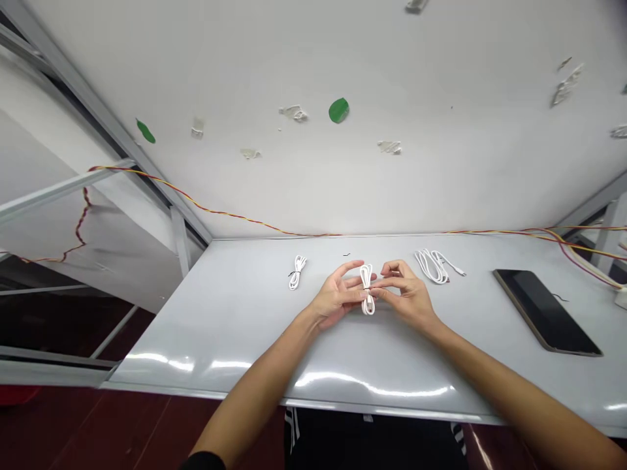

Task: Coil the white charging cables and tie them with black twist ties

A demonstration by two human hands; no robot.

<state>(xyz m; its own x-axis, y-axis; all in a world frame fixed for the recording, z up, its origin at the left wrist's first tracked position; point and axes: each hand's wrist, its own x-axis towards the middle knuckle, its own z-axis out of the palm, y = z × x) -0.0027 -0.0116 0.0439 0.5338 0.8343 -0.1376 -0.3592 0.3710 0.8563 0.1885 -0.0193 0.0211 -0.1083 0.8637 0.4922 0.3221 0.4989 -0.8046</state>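
- In the head view, the left hand [333, 301] is gripping a white cable [366, 273] between thumb and fingers, and the cable is standing nearly upright, folded into a narrow bunch, above the middle of the desk [206, 326].
- A dark tie [367, 288] is circling the cable's waist.
- The right hand [411, 299] is bringing thumb and forefinger together at the tie (whether they are pinching it or just touching, I cannot tell), while its other fingers are curling above.
- A tied white bundle [296, 272] is lying on the desk, left of the hands and well apart from them.
- A looser white coil [434, 266] is lying just beyond the right hand, its plug end pointing away to the right.
- A dark slab [546, 312], perhaps a phone or tablet, is resting farther right.
- One thin dark strip [347, 254] is lying behind the left hand; another strip [560, 297] is lying beside the slab.
- Twisted wires [230, 213] are running along the pale wall [313, 183], which is bearing green stickers [339, 110].
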